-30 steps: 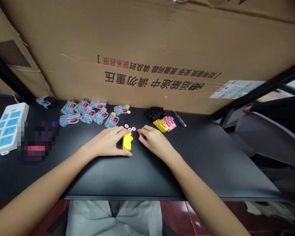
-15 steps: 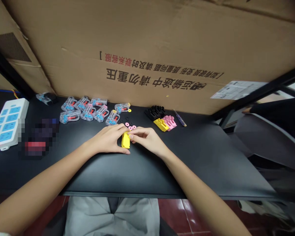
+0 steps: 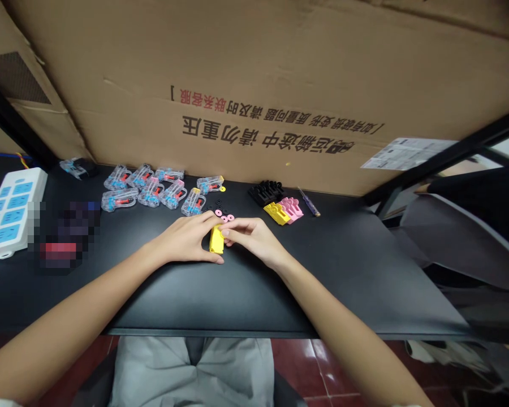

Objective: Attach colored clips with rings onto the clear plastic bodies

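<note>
A small yellow plastic casing stands on the black tabletop between my hands. My left hand curves round it from the left, fingers at its far end and thumb by its near end. From the right, my right hand pinches at the casing's upper right edge; its fingertips hide whatever small piece may be between them. Just beyond the fingers lie several pink rings and black rings. A yellow ring rests farther back.
Several clear plastic assemblies with blue and red parts sit at the back left. Black casings, yellow casings, pink casings and a screwdriver lie right of centre. A power strip is at left; cardboard walls the back.
The view has shifted slightly. Both hands stay at the yellow casing, which leans a little differently; my right fingertips have moved only slightly against its edge.
</note>
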The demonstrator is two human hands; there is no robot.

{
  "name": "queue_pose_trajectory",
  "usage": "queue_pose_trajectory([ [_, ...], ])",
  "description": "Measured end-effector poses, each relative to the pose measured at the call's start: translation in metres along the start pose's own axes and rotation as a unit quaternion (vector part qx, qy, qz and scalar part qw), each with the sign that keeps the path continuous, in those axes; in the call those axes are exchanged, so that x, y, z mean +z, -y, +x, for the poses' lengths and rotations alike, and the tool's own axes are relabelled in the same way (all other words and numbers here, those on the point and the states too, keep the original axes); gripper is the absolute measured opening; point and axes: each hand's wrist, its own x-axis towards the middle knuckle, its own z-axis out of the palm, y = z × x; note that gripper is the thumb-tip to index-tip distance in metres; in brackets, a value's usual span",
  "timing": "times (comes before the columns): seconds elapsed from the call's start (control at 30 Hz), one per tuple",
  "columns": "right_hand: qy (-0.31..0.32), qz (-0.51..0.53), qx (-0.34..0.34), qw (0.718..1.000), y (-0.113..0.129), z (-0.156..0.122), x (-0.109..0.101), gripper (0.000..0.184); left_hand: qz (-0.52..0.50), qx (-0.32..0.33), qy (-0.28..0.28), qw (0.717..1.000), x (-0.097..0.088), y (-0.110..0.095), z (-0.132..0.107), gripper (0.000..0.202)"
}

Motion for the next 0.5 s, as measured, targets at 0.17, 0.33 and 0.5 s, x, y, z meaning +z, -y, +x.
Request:
queue_pose_trajectory([
  [0.17,-0.017,0.014,-0.012,1.0,-0.004,0.001,0.003,0.052,0.004,-0.001,0.001,1.0,0.002,0.002,0.0,0.086],
  [0.33,-0.008,-0.029,-0.003,1.0,-0.001,0.001,-0.001,0.051,0.01,0.001,0.011,1.0,0.001,0.0,0.0,0.088],
  [0.5,-0.141,-0.241,-0.136,0.951,0.004,0.021,-0.024,0.032,0.02,-0.006,0.008,1.0,0.003,0.0,0.0,0.088],
])
